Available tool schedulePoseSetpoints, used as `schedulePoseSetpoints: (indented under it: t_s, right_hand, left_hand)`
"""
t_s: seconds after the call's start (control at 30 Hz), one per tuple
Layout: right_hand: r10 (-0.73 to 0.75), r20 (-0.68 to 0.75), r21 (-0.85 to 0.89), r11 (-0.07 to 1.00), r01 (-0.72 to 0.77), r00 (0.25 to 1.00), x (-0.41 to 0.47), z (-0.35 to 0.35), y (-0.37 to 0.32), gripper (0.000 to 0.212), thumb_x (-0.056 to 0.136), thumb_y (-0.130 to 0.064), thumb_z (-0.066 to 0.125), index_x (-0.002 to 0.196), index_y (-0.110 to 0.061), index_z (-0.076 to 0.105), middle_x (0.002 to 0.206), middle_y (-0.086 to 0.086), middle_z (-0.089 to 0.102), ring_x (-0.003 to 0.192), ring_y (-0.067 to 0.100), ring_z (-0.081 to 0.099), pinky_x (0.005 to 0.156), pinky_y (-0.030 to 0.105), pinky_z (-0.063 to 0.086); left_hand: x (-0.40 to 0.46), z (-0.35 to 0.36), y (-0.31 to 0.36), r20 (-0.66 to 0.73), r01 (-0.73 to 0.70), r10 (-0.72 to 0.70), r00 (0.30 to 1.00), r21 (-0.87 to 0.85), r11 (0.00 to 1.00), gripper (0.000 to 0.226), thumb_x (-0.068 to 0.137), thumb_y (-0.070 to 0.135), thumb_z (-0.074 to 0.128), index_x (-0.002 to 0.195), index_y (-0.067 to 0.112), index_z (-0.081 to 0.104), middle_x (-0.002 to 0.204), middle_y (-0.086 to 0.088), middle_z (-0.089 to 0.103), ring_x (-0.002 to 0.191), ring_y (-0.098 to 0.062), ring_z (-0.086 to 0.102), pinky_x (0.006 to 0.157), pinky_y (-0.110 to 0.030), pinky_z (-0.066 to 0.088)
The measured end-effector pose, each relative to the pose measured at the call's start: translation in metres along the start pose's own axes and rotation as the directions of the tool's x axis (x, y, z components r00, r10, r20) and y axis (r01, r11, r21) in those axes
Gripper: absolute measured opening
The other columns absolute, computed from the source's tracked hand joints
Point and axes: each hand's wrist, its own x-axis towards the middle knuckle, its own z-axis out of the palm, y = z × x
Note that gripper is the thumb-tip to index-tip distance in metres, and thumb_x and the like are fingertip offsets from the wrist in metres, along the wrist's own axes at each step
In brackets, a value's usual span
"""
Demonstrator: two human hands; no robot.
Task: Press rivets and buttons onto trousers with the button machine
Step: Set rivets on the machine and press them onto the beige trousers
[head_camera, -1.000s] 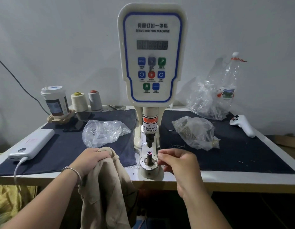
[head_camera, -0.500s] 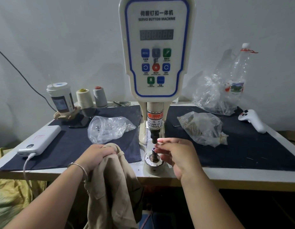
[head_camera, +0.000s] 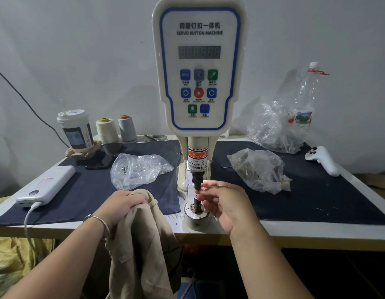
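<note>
The white servo button machine [head_camera: 199,65] stands at the table's middle, its black punch [head_camera: 197,180] above a round metal die [head_camera: 196,214]. My right hand [head_camera: 224,201] is beside the die post, fingertips pinching something small between punch and post; what it is stays hidden. My left hand [head_camera: 120,202] grips the beige trousers [head_camera: 142,244], which hang over the table's front edge left of the die. A clear bag of small metal parts [head_camera: 137,171] lies left of the machine, another bag of brownish parts [head_camera: 258,169] to the right.
A power bank [head_camera: 47,184] with a cable lies at the left edge. A cup [head_camera: 76,128], two thread cones [head_camera: 115,130] and a phone sit at the back left. A plastic bottle with a bag [head_camera: 295,117] and a white controller [head_camera: 323,160] are back right.
My right hand rose from the die's side up to the gap under the punch. The left hand kept its hold on the trousers. The camera shifted slightly.
</note>
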Motion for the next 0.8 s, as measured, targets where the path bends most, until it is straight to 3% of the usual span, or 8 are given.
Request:
schedulePoseSetpoints:
  t_s: [0.37,0.8]
  right_hand:
    - [0.044,0.003,0.084,0.996,-0.044,0.999,-0.007,-0.008,-0.002,0.02,0.081,0.012,0.057,0.091,-0.003,0.068,0.079,0.017,0.074,0.046,0.01,0.062,0.035,0.015,0.04]
    - [0.081,0.01,0.115,0.99,-0.081,0.997,-0.016,-0.008,-0.005,0.011,0.08,0.001,0.061,0.086,-0.005,0.068,0.083,0.017,0.074,0.039,0.009,0.05,0.033,0.016,0.032]
  left_hand:
    - [0.003,0.0,-0.003,0.006,-0.005,0.005,1.0,0.009,1.0,0.037,0.056,0.038,0.067,0.072,0.005,0.073,0.075,-0.013,0.072,0.077,-0.022,0.064,0.085,-0.043,0.053]
    - [0.001,0.001,0.001,0.005,0.007,-0.007,1.0,0.028,1.0,0.044,0.056,0.037,0.066,0.078,-0.001,0.071,0.072,-0.013,0.07,0.075,-0.021,0.063,0.083,-0.04,0.052]
